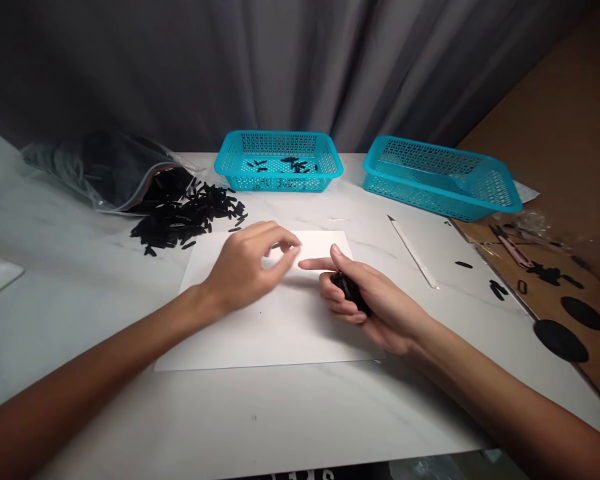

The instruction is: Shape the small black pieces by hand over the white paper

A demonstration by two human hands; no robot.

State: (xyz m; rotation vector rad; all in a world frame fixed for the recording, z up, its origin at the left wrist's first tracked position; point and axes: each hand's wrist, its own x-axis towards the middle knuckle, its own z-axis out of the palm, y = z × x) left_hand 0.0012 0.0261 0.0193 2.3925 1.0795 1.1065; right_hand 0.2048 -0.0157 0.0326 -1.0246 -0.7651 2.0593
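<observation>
Over a white sheet of paper (pixel 230 347), my left hand (pixel 253 260) is in a pinch, thumb and index fingertips almost together. A small dark sliver shows in the gap behind its fingers; whether it is held I cannot tell. My right hand (pixel 370 293) is closed around a black rounded object (pixel 350 292), its thumb raised and its index finger stretched toward the left fingertips. Most of that object is hidden in the palm. Left of the paper lies a heap of small black elongated pieces (pixel 180 220), spilling from a clear plastic bag (pixel 115 173).
At the back stands a blue basket (pixel 278 183) with several black pieces inside; another blue basket (pixel 430 193) is to its right. A white pen-like stick (pixel 414 253) lies at right. Beyond it are a pink-handled tool (pixel 515 248), black ovals (pixel 561 341) and loose pieces (pixel 499 289).
</observation>
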